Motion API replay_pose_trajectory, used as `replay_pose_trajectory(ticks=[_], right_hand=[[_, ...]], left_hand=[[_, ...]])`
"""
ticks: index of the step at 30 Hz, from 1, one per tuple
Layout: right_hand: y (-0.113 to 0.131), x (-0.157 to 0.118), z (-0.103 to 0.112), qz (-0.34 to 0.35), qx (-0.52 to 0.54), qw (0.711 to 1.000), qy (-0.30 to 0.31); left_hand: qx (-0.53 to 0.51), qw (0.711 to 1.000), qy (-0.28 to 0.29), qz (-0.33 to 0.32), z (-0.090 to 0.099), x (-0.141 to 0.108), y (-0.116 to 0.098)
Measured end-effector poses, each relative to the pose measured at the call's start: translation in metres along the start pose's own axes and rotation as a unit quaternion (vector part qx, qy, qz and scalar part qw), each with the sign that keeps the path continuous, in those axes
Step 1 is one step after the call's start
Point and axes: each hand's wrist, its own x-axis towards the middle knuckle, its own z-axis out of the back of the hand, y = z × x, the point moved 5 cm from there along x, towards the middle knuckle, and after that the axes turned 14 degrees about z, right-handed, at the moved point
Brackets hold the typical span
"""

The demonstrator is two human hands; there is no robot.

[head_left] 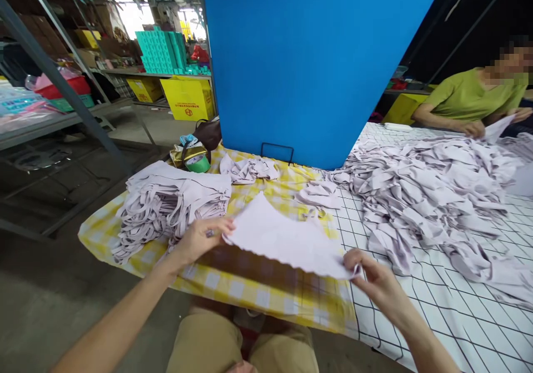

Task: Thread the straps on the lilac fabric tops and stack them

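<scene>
A pale lilac cut piece of fabric (287, 237) with a scalloped near edge hangs stretched between my two hands, just above the table. My left hand (204, 238) pinches its left corner. At the opposite corner, my right hand (370, 276) grips the cloth between thumb and fingers. Close beyond my left hand stands a thick stack of similar lilac pieces (179, 190) with narrow loops hanging along its front. To the right spreads a big loose heap of the same fabric (433, 190).
A tall blue panel (300, 67) stands at the table's back. Smaller lilac scraps (250, 170) lie before it, near a roll of green tape (197, 162). A yellow-checked cloth (250, 292) covers the table's left part. A co-worker in a green shirt (466, 95) handles fabric at far right.
</scene>
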Motion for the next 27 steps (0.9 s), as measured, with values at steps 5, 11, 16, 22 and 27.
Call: replay_pose_trajectory(ticks=[5, 11, 16, 22, 27], right_hand=[[-0.025, -0.055, -0.045, -0.041, -0.094, 0.989, 0.107], [-0.038, -0.085, -0.046, -0.015, -0.158, 0.98, 0.116], [-0.043, -0.092, -0.044, 0.01, -0.214, 0.969, 0.123], [-0.029, -0.082, -0.032, 0.054, -0.236, 0.967, 0.081], [0.0, -0.057, -0.009, 0.087, -0.211, 0.971, 0.071]], left_hand=[[0.117, 0.988, 0.079, 0.059, -0.039, -0.051, 0.056], [0.161, 0.979, 0.111, 0.066, -0.053, -0.072, 0.067], [0.157, 0.978, 0.127, 0.061, -0.053, -0.074, 0.068], [0.074, 0.989, 0.095, 0.088, -0.046, -0.072, 0.06], [-0.029, 0.991, 0.048, 0.124, -0.017, -0.068, 0.036]])
